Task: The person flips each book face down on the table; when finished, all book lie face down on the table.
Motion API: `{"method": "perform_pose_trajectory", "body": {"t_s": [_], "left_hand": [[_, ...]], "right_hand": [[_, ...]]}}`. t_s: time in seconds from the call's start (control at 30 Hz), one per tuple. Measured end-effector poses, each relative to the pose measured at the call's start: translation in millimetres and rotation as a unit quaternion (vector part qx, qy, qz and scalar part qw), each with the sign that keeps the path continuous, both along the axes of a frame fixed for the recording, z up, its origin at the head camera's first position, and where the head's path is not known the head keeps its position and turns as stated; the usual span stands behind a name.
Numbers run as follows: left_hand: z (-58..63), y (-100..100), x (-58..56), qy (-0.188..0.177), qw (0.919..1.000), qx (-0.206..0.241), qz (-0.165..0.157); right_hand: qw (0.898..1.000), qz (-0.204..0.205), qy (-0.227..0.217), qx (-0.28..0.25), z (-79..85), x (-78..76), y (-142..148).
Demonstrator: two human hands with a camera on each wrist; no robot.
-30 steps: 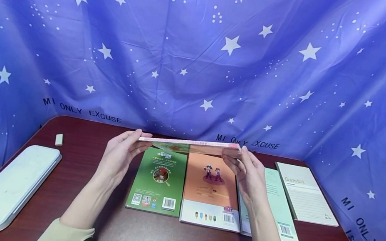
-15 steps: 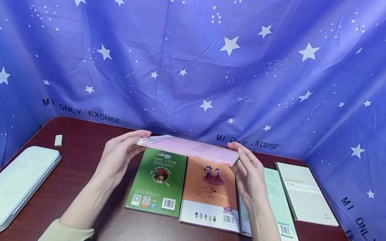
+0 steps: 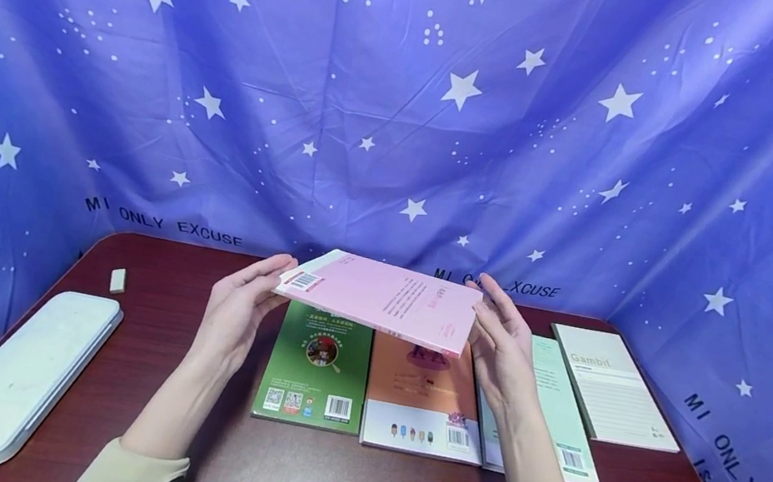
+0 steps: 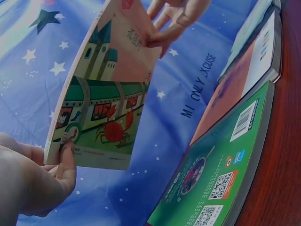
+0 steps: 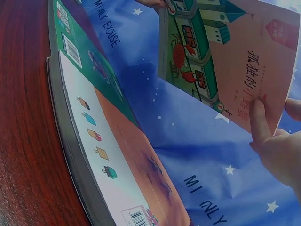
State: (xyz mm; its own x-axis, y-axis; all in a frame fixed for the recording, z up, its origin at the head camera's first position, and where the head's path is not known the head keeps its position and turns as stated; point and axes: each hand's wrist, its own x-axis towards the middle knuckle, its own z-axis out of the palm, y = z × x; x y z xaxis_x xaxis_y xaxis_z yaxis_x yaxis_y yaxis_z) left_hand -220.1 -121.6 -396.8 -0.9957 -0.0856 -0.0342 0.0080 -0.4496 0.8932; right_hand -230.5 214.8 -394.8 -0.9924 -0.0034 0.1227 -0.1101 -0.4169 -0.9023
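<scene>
A thin pink book [image 3: 385, 296] hangs tilted above the table, its back cover with a barcode facing up in the head view. My left hand [image 3: 235, 310] pinches its left end. At the opposite end my right hand [image 3: 504, 348] holds it, a digit pressed on the illustrated cover in the right wrist view. That lower cover [image 4: 106, 103] shows a red crab and a green-roofed castle. Beneath the held book lie a green book [image 3: 314, 381] and an orange-and-white book [image 3: 418, 398], their far parts partly hidden by it.
A pale green book [image 3: 552, 394] and a cream "Gambit" notebook [image 3: 623, 396] lie to the right. A long white case [image 3: 20, 373] and a small white eraser-like block [image 3: 118, 281] are at left. A starry blue curtain [image 3: 378, 105] surrounds the table [image 3: 288, 478].
The pink book has tipped from nearly edge-on, so its back cover now faces up toward the head camera and its near edge sits lower. The right fingers have shifted and spread around its end.
</scene>
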Motion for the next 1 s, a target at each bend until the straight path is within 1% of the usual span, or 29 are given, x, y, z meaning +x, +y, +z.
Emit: {"method": "perform_pose_trajectory", "body": {"t_s": [0.1, 0.27, 0.57, 0.73, 0.9, 1.0], "left_hand": [[0.4, 0.5, -0.3, -0.004, 1.0000, 0.004, 0.004], [0.6, 1.2, -0.9, -0.010, 0.9999, -0.002, 0.006], [2.5, 1.0, 0.5, -0.015, 0.9998, -0.014, 0.000], [2.5, -0.5, 0.1, -0.025, 0.9996, -0.012, -0.009], [2.3, -3.0, 0.2, -0.035, 0.9990, -0.005, -0.027], [2.7, -2.8, 0.2, -0.038, 0.9985, -0.004, -0.039]], "right_hand": [[1.000, -0.008, -0.005, -0.008, 0.2, 0.1, -0.4], [1.000, -0.006, -0.008, -0.028, 0.3, -0.2, -1.4], [0.999, -0.012, -0.036, -0.036, -0.1, -0.8, -2.2], [0.999, -0.019, -0.044, -0.025, 1.0, -0.3, -2.1], [0.998, -0.024, -0.051, -0.026, 0.7, -0.6, -2.3], [0.998, -0.035, -0.049, -0.029, -0.6, -1.4, -2.4]]}}
